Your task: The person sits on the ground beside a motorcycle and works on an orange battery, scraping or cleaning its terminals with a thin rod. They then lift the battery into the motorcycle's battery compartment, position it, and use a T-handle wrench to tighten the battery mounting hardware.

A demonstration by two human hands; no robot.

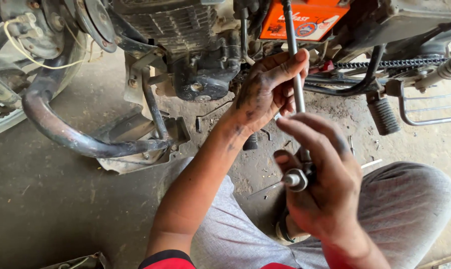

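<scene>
A: What could go wrong here?

B: The long, thin, grey steel rod (297, 84) could slip, it is judged, since the left hand (268, 89) and the right hand (325, 179) are both smeared with black grease. Its far end (hidden up by the orange box-shaped battery (305, 19)) could then be knocked against the black ribbed engine block (195, 45).

A: Where is the rod held?

B: The rod's upper part is pinched between the left thumb and the curled left fingers (290, 65), centre of the scene. Its near end, fitted with a bright metal hex nut (294, 179), is gripped by the closed right fingers (315, 137), above the grey trouser knee (404, 199).
</scene>
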